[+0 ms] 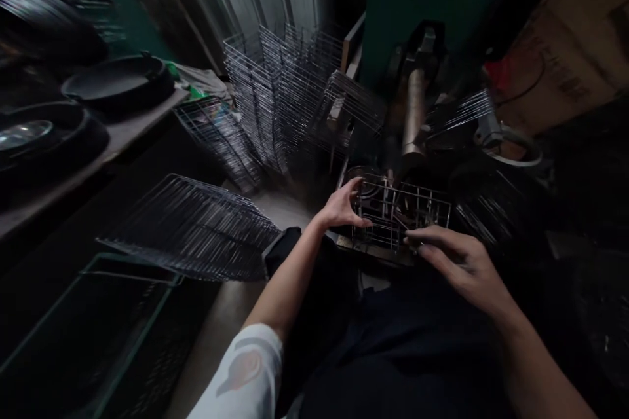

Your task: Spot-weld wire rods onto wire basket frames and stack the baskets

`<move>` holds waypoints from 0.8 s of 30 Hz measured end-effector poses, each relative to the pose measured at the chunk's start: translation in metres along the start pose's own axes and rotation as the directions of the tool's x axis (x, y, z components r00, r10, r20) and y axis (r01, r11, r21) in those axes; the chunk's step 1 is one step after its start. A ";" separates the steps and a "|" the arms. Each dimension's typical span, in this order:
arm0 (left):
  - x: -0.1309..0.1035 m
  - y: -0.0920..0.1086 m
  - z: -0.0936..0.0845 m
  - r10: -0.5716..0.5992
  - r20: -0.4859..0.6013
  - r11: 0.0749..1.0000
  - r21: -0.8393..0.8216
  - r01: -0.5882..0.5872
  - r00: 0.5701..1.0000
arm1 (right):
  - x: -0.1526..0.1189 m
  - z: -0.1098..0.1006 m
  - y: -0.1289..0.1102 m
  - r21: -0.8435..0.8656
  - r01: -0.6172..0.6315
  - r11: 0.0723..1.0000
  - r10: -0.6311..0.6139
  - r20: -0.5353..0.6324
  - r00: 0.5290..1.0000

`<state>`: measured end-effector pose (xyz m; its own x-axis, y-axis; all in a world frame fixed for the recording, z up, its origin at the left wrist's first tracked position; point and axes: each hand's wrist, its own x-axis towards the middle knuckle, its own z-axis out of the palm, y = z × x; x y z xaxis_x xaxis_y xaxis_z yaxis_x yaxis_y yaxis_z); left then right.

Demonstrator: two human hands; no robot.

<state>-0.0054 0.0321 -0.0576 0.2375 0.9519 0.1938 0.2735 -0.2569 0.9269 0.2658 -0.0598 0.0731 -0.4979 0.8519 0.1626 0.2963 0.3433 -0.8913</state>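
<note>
A small wire rack [376, 243] lies under the welding-type machine's upright metal arm [415, 111]. My left hand [341, 206] is at the rack's left edge, thumb and forefinger spread apart in a C shape around its wires. In front of the rack's right half, my right hand [457, 258] is closed in a pinch. A thin wire piece [401, 221] appears to stick out from its fingertips toward the rack; its far end is lost among the wires. Dim light and blur hide the finer detail.
Stacked wire racks [265, 98] stand behind on the left; another stack of wire grids [191, 229] lies nearer. A green-edged crate [132, 340] is at lower left. Black pans [118, 85] sit on a shelf [142, 121]. A cardboard box [580, 46] is at right.
</note>
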 end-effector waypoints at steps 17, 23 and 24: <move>-0.003 0.030 0.053 -0.019 -0.017 0.918 0.397 0.025 1.000 | 0.012 0.013 0.035 -0.467 0.342 0.816 -0.321 0.126 0.939; -0.004 0.035 0.057 -0.005 -0.009 0.925 0.380 0.008 1.000 | 0.021 0.016 0.048 -0.506 0.293 0.811 -0.288 0.092 0.953; -0.004 0.035 0.059 -0.006 -0.011 0.929 0.370 0.009 1.000 | 0.024 0.018 0.055 -0.549 0.293 0.783 -0.289 0.096 0.953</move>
<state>0.0586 0.0097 -0.0446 0.2256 0.9551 0.1922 0.6013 -0.2917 0.7439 0.2551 -0.0272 0.0202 -0.6384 0.6743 0.3713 0.5335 0.7353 -0.4180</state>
